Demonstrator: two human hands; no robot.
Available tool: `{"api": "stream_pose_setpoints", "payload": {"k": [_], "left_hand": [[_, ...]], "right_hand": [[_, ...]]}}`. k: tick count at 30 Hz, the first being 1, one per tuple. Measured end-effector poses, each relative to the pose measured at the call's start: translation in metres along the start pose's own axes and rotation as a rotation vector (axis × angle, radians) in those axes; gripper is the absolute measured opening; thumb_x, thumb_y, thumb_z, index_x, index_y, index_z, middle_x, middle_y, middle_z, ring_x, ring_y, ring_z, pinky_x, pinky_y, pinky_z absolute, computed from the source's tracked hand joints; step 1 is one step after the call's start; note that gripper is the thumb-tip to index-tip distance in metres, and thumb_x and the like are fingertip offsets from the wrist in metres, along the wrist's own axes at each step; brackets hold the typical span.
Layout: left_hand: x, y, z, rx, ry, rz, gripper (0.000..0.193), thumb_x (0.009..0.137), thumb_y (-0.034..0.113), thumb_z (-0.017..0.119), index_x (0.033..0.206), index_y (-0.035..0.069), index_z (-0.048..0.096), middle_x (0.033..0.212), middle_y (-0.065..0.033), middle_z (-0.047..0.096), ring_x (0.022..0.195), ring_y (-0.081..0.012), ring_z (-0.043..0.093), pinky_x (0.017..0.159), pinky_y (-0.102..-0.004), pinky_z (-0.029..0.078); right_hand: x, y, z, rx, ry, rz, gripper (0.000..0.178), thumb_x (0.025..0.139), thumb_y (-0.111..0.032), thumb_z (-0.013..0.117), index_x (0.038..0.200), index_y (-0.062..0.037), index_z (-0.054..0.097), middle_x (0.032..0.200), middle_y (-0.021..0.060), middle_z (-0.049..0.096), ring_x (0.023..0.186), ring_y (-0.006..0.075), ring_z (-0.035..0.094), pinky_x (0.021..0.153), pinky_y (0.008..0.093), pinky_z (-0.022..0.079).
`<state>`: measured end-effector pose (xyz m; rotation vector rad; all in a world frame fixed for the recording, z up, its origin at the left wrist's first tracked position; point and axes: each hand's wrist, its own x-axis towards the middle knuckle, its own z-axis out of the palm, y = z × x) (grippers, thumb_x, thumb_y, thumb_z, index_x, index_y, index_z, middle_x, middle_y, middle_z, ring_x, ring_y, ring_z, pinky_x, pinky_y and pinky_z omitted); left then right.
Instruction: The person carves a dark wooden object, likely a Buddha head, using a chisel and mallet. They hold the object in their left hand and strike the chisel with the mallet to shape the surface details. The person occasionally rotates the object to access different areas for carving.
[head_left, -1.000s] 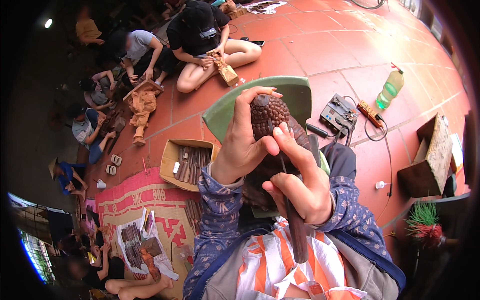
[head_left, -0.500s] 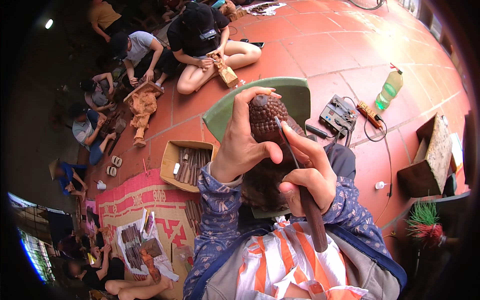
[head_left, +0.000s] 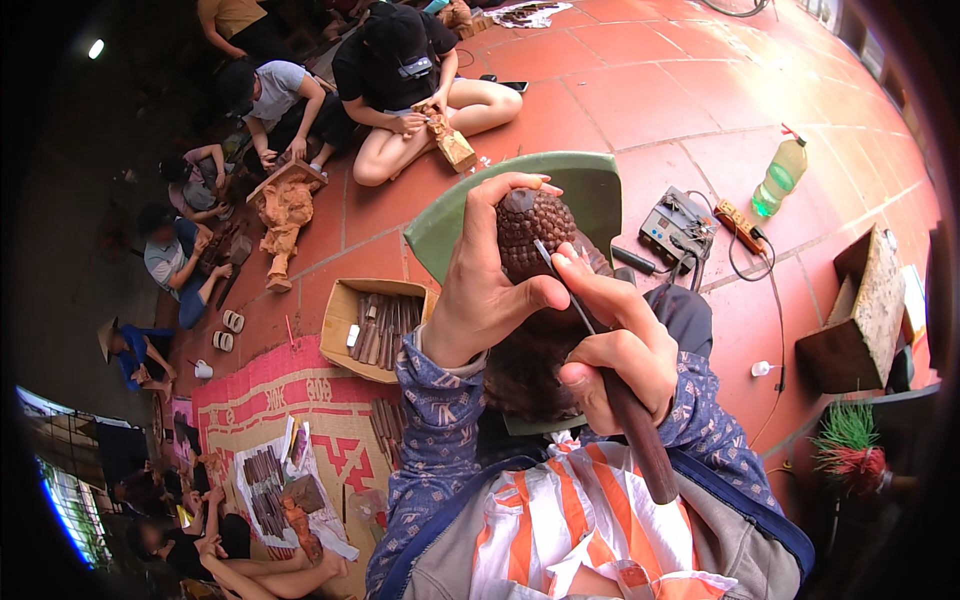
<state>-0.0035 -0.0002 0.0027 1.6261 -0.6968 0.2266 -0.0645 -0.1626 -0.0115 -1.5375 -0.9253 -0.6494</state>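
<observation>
A dark wood carving (head_left: 530,225), its rounded top covered in rows of small knobs, stands in front of me. My left hand (head_left: 478,285) grips it from the left, fingers over its top and thumb pointing right. A carving chisel (head_left: 638,435) with a long dark wooden handle and a thin metal blade is held in my right hand (head_left: 630,345). The blade slants up and left, its tip at the knobbed surface. My right fingertips rest against the blade near the carving. The lower part of the carving lies in shadow behind my hands.
A green plastic scoop-shaped tray (head_left: 590,180) is behind the carving. On the left, a cardboard box (head_left: 345,300) holds several chisels, near a patterned mat (head_left: 240,385). To the right are a grey power unit (head_left: 675,230), a power strip (head_left: 738,225) and a bottle (head_left: 780,178). Other people carve farther off.
The chisel has pivoted: its tip has shifted slightly left across the knobs and its handle end has swung right. My left hand and the carving have barely moved.
</observation>
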Motion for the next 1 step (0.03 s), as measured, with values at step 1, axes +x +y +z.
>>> {"api": "stream_pose_setpoints", "payload": {"k": [1], "left_hand": [[0.0,-0.0001,0.0,0.009,0.002,0.004,0.095,0.065,0.063,0.072,0.129,0.002,0.035,0.12,-0.0136,0.053,0.109,-0.0202,0.055,0.093,-0.0329,0.045]], "right_hand": [[-0.0001,0.0006,0.0,-0.004,-0.001,-0.002,0.019,0.078,-0.007,0.072,0.078,0.0034,0.057,0.127,0.0389,0.046,0.122,0.0492,0.049,0.105,0.0544,0.037]]}}
